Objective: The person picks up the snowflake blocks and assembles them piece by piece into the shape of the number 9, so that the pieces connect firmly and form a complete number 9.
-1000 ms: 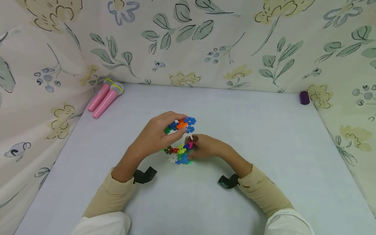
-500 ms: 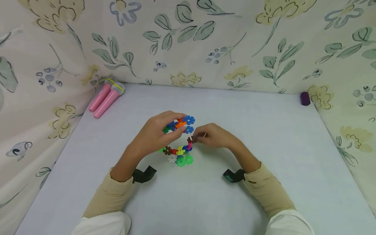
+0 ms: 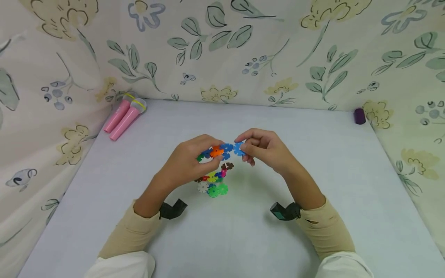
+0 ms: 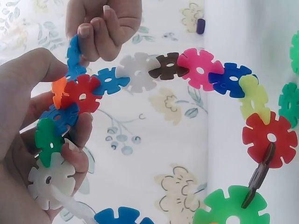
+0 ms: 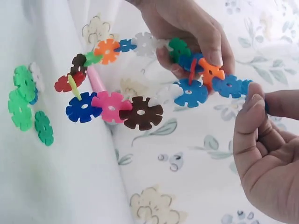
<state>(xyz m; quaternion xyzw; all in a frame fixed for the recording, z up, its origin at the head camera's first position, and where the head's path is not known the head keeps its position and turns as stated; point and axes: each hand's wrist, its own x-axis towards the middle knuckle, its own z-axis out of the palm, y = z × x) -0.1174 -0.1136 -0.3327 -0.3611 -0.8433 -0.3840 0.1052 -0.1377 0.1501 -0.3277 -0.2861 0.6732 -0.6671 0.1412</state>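
My left hand (image 3: 189, 158) holds a looped chain of slotted, flower-shaped plastic discs in many colours, with thumb and fingers around the orange disc (image 5: 211, 71) and its neighbours. The rest of the chain hangs in a curve below, through a brown disc (image 3: 227, 166) and a pink disc (image 5: 111, 101). Between thumb and index finger, my right hand (image 3: 269, 150) pinches a light blue disc (image 3: 238, 148). Its edge meets the blue disc (image 5: 229, 87) that sticks out of the chain beside the orange one. Fingertips partly cover the pinched disc in the right wrist view.
Loose discs lie on the white table below the chain, among them a white disc (image 3: 203, 187) and green discs (image 3: 223, 189). Two pink toy microphones (image 3: 125, 121) lie at the back left. A small purple object (image 3: 359, 116) stands at the back right, against the floral cloth (image 3: 222, 65).
My right hand has risen from the loose discs with a light blue disc, past the brown disc, to the chain's blue end. My left hand has stayed nearly in place.
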